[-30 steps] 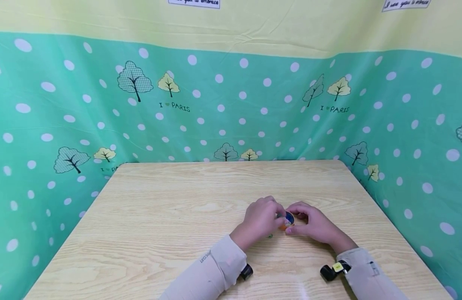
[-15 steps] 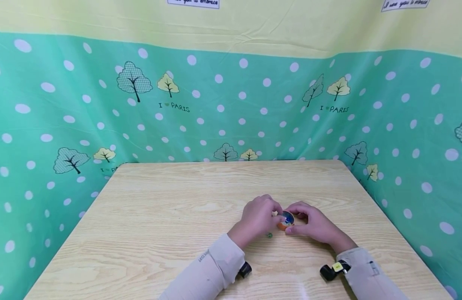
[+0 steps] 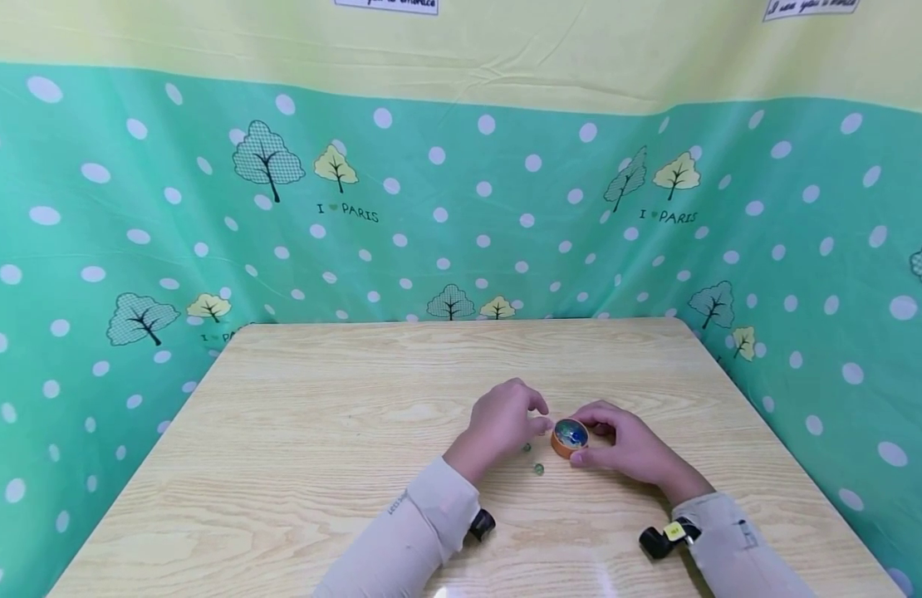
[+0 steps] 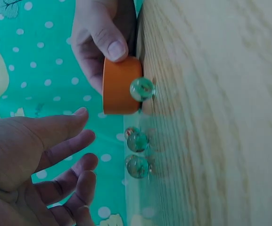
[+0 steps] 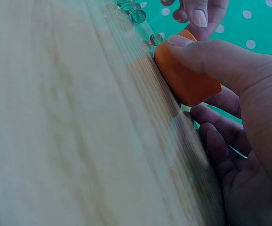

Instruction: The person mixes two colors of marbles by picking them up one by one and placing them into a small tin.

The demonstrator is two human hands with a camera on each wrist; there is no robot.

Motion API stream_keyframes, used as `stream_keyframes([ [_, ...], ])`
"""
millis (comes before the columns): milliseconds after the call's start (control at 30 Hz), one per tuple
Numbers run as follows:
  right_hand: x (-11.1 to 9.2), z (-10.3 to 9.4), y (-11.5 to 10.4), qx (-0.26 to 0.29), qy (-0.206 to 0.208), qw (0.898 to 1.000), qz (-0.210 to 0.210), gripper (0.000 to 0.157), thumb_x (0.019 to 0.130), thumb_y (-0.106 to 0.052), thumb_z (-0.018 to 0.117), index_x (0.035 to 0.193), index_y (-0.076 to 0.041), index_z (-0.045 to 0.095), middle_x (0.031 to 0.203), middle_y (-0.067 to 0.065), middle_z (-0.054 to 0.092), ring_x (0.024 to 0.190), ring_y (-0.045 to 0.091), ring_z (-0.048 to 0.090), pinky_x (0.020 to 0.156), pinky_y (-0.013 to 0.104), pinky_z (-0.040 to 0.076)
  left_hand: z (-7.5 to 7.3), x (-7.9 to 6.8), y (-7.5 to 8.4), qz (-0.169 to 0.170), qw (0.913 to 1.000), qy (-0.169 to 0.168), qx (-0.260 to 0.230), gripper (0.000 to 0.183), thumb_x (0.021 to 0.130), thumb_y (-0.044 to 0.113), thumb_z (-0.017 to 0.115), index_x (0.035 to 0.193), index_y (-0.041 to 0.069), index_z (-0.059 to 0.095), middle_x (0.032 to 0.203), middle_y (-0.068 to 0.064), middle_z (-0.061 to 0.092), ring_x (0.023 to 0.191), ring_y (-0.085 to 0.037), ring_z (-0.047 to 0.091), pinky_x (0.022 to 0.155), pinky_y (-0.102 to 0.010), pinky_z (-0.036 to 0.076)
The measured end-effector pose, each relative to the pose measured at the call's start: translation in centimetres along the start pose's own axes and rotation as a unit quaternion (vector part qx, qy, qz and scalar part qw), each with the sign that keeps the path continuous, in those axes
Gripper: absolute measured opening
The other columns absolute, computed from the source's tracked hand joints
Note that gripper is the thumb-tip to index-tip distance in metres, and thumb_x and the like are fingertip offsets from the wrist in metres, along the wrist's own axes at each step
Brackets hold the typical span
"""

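A small round orange cup [image 3: 569, 440] stands on the table, with shiny blue and green showing inside its rim. My right hand [image 3: 627, 444] grips the cup from the right, the thumb against its near side and the fingers around the far side. Just left of the cup, my left hand [image 3: 502, 419] hovers with its fingers loosely bent and nothing between them. Several clear greenish glass marbles lie on the table beside the cup; one marble [image 4: 142, 89] overlaps the cup in the left wrist view, and another marble [image 3: 539, 469] sits nearer the front.
The light wood-grain table [image 3: 319, 465] stretches out around both hands. A green and yellow patterned curtain [image 3: 461, 208] hangs behind and at both sides. Black wrist cameras sit at the cuffs, one camera [image 3: 482, 525] on the left and one camera [image 3: 655, 543] on the right.
My left hand has drawn back leftward from the cup, uncovering its blue-green inside and marbles on the table. My right hand has stayed in place on the cup.
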State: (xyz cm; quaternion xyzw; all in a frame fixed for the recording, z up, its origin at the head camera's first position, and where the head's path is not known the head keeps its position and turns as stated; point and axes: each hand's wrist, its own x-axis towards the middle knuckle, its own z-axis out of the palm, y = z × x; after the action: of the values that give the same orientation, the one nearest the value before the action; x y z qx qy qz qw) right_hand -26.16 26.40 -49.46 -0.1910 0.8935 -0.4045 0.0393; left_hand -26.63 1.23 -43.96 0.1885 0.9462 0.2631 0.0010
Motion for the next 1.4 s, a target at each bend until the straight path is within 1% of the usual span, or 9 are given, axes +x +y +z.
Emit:
stream_keyframes([
  [267,0.1,0.1,-0.1,-0.013,0.000,1.000,0.004,0.053,0.076,-0.054,0.088,0.122,-0.037,0.070,0.124,-0.014,0.064,0.114,0.014,0.059,0.100,0.036,0.047,-0.6,0.1,-0.6,-0.014,0.9999,0.001,-0.007,0.018,0.092,0.042,0.079,0.101,0.026,0.081,0.109,0.005,0.069,0.097,-0.010,0.062,0.080,-0.031,0.053],
  [400,0.1,0.1,0.1,-0.013,0.002,1.000,0.001,0.052,0.076,-0.053,0.089,0.121,-0.038,0.069,0.123,-0.014,0.064,0.113,0.014,0.059,0.099,0.036,0.048,-0.6,0.3,-1.0,-0.025,0.9996,-0.003,-0.015,0.017,0.092,0.042,0.079,0.099,0.026,0.080,0.110,0.004,0.069,0.096,-0.010,0.062,0.081,-0.033,0.053],
  [500,0.0,0.1,0.1,-0.009,0.002,1.000,0.000,0.052,0.075,-0.053,0.089,0.121,-0.038,0.070,0.123,-0.014,0.064,0.112,0.014,0.059,0.098,0.034,0.048,-0.6,0.4,-1.2,-0.037,0.9990,-0.010,-0.023,0.014,0.093,0.038,0.078,0.099,0.026,0.080,0.108,0.004,0.069,0.093,-0.010,0.060,0.080,-0.033,0.052],
  [667,0.0,0.1,0.2,-0.005,0.004,1.000,-0.003,0.052,0.075,-0.052,0.090,0.121,-0.038,0.070,0.123,-0.014,0.064,0.111,0.014,0.059,0.097,0.033,0.048,-0.5,0.6,-1.5,-0.051,0.9977,-0.031,-0.033,0.012,0.097,0.028,0.074,0.106,0.024,0.080,0.102,0.005,0.067,0.087,-0.012,0.057,0.072,-0.031,0.048],
  [767,0.0,0.1,0.2,-0.006,0.005,1.000,-0.005,0.052,0.075,-0.052,0.090,0.121,-0.038,0.070,0.123,-0.014,0.064,0.111,0.014,0.059,0.097,0.032,0.047,-0.4,0.7,-1.7,-0.053,0.9973,-0.039,-0.031,0.013,0.098,0.027,0.073,0.109,0.024,0.080,0.099,0.006,0.065,0.084,-0.011,0.056,0.069,-0.030,0.047],
  [900,0.0,0.0,0.2,-0.007,0.004,1.000,-0.005,0.052,0.075,-0.053,0.089,0.121,-0.038,0.069,0.123,-0.014,0.064,0.111,0.014,0.059,0.097,0.031,0.047,-0.2,0.7,-1.9,-0.053,0.9970,-0.049,-0.030,0.015,0.097,0.029,0.074,0.111,0.026,0.080,0.100,0.007,0.066,0.083,-0.010,0.057,0.069,-0.029,0.047],
  [1067,0.1,0.0,0.3,-0.006,0.003,1.000,-0.004,0.053,0.075,-0.054,0.089,0.121,-0.039,0.069,0.125,-0.014,0.064,0.113,0.014,0.059,0.098,0.033,0.047,-0.2,0.5,-1.9,-0.056,0.9960,-0.063,-0.028,0.020,0.095,0.030,0.076,0.114,0.024,0.079,0.100,0.005,0.068,0.079,-0.011,0.058,0.067,-0.030,0.047],
  [1300,0.1,0.1,0.2,-0.007,0.001,1.000,-0.004,0.052,0.075,-0.054,0.089,0.121,-0.039,0.069,0.123,-0.014,0.064,0.111,0.014,0.059,0.097,0.033,0.047,-0.1,0.3,-1.8,-0.058,0.9964,-0.060,-0.014,0.019,0.093,0.030,0.078,0.111,0.023,0.080,0.111,0.003,0.073,0.081,-0.010,0.058,0.067,-0.030,0.047],
  [1400,0.0,0.1,0.2,-0.007,0.002,1.000,-0.006,0.051,0.076,-0.054,0.089,0.121,-0.039,0.069,0.123,-0.014,0.064,0.111,0.014,0.059,0.096,0.033,0.048,-0.1,0.3,-1.7,-0.056,0.9968,-0.057,-0.010,0.016,0.092,0.030,0.079,0.107,0.023,0.081,0.112,0.002,0.073,0.082,-0.011,0.058,0.067,-0.030,0.047],
])
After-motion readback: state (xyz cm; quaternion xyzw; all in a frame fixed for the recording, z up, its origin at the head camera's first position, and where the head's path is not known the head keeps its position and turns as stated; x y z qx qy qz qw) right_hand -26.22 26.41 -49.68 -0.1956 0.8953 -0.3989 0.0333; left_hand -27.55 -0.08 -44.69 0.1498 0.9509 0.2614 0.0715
